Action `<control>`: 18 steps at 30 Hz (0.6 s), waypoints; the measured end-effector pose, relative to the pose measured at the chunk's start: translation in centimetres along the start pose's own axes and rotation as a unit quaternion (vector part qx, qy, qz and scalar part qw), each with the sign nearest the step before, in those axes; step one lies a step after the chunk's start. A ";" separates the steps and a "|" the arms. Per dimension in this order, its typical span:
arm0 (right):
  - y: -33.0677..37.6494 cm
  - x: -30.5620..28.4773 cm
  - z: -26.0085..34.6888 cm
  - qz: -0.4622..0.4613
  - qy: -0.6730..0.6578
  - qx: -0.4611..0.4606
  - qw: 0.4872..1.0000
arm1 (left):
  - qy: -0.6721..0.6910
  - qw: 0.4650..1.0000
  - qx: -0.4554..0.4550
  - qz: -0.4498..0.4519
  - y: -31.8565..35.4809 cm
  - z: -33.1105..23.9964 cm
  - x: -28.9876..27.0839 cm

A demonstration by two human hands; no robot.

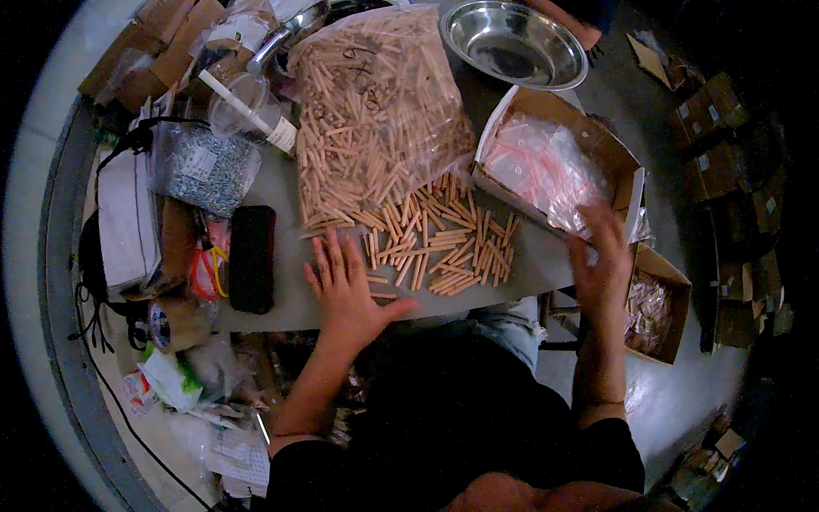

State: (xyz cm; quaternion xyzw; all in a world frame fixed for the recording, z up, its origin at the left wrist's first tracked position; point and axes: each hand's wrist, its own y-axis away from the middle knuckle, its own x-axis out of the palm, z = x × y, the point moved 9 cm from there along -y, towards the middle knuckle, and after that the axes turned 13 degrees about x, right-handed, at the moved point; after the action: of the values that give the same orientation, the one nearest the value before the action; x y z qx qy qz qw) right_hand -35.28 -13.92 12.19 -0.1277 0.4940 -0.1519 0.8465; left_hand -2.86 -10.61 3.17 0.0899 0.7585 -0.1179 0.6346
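We see the left hand [345,286] lying flat on the grey bench [277,200], palm down, fingers spread apart and holding nothing, its fingertips just beside the loose heap of short pale wooden dowels [444,243] scattered across the bench top. A few stray dowels lie by the thumb side of this hand. Behind the heap sits a large clear plastic bag full of the same wooden dowels [375,119], its mouth open toward the heap so the pile spills out from it. The right hand [601,256] is over the near corner of an open brown cardboard box of small clear plastic pouches [554,162], fingers loosely spread and blurred; we cannot tell whether it grips a pouch. Below that hand, off the bench edge, stands a second smaller cardboard box holding filled packets [653,311]. To the left of the left hand lies a dark oblong case [252,258], and beyond it a clear bag of small grey metal screws [205,171], a clear plastic cup with a straw [243,107] and a roll of tape [171,324]. At the far edge rests a shiny round steel bowl [514,43], with another person's forearm just behind it.
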 end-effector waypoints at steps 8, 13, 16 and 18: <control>-6.1 4.4 -2.9 0.222 0.077 0.060 0.970 | 0.066 0.994 0.082 0.011 -0.7 -2.5 1.2; -6.3 4.3 -3.8 0.213 0.088 0.099 0.968 | 0.159 0.980 0.081 -0.089 -0.2 -2.4 -1.2; -6.0 3.1 -3.4 0.097 0.029 0.047 0.994 | 0.233 0.953 0.053 -0.185 1.0 -0.8 -2.3; -5.8 3.0 -1.9 0.074 0.034 -0.005 0.997 | 0.237 0.946 0.048 -0.217 1.9 -0.4 -2.5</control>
State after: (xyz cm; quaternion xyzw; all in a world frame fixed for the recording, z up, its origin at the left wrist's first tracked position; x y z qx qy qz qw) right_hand -36.27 -20.58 11.04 -0.0901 0.5311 -0.0907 0.8376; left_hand -2.21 -8.64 5.56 -0.0210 0.8815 -0.2646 0.3906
